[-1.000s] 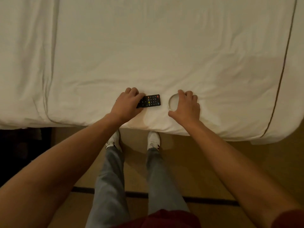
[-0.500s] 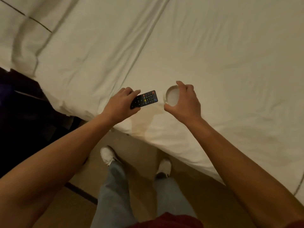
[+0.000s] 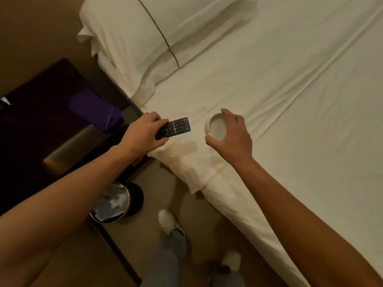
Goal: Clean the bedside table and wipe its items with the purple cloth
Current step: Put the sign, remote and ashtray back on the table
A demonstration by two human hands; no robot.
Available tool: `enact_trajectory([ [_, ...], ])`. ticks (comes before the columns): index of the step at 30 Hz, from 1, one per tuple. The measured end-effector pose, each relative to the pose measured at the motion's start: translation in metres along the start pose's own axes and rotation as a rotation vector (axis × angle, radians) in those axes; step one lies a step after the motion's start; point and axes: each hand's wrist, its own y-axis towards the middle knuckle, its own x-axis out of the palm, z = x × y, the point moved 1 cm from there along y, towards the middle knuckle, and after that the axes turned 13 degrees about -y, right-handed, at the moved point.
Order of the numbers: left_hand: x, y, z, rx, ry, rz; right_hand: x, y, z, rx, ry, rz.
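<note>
My left hand grips a black remote control with coloured buttons, held above the edge of the bed. My right hand holds a round white dish by its rim, thumb below and fingers above, over the white sheet. The purple cloth lies on the dark bedside table to the left of my left hand. The table's surface is dim and little else on it can be made out.
The white bed fills the right side, with a pillow at the top. A round waste bin with a liner stands on the floor below the table. My legs and white shoes are at the bottom.
Both hands lifted the remote and the white dish off the bed. The view has swung left, bringing the bedside table, purple cloth and bin into sight.
</note>
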Motion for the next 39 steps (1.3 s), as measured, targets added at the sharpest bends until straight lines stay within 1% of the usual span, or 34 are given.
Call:
enact_trajectory([
  [4,-0.047,-0.021,-0.088,-0.127,-0.003,0.058,0.040,0.033,-0.084,-0.068,0.035,-0.030],
  [9,-0.101,-0.049,-0.183,-0.259,0.049,0.151,0.083,0.074,-0.172,-0.177,0.053,-0.036],
  [12,-0.126,-0.065,-0.229,-0.348,0.070,0.202,0.104,0.095,-0.217,-0.243,0.032,-0.055],
  [15,-0.144,-0.081,-0.265,-0.397,0.101,0.228,0.123,0.112,-0.255,-0.324,0.017,-0.075],
  [21,-0.175,-0.098,-0.313,-0.446,0.208,0.220,0.155,0.148,-0.323,-0.474,-0.026,-0.145],
  [27,-0.207,-0.098,-0.347,-0.484,0.207,0.211,0.170,0.164,-0.377,-0.542,-0.055,-0.182],
  [32,-0.227,-0.104,-0.371,-0.468,0.170,0.180,0.179,0.164,-0.421,-0.569,-0.075,-0.149],
  [39,-0.238,-0.115,-0.406,-0.503,0.143,0.208,0.200,0.174,-0.470,-0.593,-0.068,-0.116],
])
